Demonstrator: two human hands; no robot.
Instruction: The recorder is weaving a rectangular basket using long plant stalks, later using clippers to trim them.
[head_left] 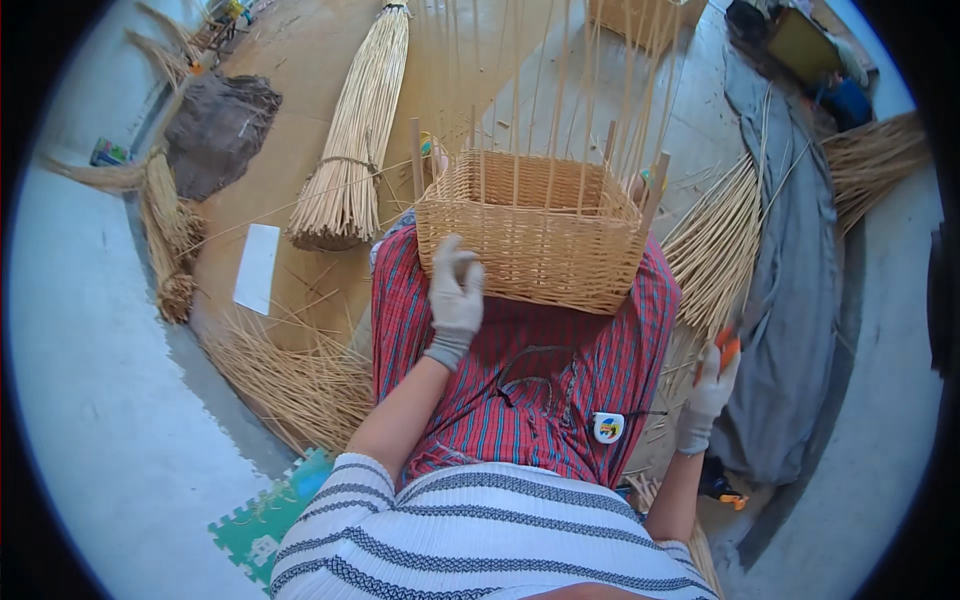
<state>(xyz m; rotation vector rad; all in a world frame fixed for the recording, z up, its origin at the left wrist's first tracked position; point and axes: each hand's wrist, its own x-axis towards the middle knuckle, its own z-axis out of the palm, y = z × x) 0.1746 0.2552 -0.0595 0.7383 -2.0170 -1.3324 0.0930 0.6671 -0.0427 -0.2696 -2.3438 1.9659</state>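
Note:
A rectangular wicker basket (530,245) rests across my knees, with upright wooden corner posts and tall thin stakes rising from its woven walls. My left hand (457,300), in a pale glove, is at the near left part of the basket wall. Its fingers are loosely bent and apart from the thumb, with nothing visible in them. Whether they touch the weave I cannot tell. Off to the right of my lap, my gloved right hand (710,395) is closed around an orange-handled tool (731,350). The tool's working end does not show clearly.
A white tape measure (608,427) lies on my red checked cloth (470,425). A tied cane bundle (355,150) lies ahead, loose canes (290,380) at left, another bundle (715,240) at right beside grey fabric (790,300). A second basket (650,22) stands farther off.

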